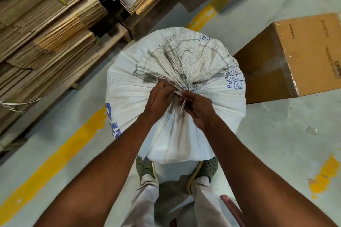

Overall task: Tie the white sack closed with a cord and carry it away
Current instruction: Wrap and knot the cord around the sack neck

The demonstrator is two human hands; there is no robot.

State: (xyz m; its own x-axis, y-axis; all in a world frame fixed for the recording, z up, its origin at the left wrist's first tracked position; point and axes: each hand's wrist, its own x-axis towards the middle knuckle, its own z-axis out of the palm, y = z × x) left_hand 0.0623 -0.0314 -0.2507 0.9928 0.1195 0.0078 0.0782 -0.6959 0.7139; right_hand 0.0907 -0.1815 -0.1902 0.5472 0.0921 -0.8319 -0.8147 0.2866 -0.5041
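A full white woven sack with blue print stands upright on the floor in front of my feet. Its mouth is gathered into a dirty grey fan of fabric spreading away from me. Both hands meet at the gathered neck. My left hand pinches the neck from the left. My right hand is closed around a thin white cord, whose short end hangs down between the hands. How the cord runs around the neck is hidden by my fingers.
Stacks of flattened cardboard on wooden pallets fill the left and top. A sealed brown carton stands right of the sack, close to it. Yellow floor lines cross the grey floor. A reddish object sits by my right leg.
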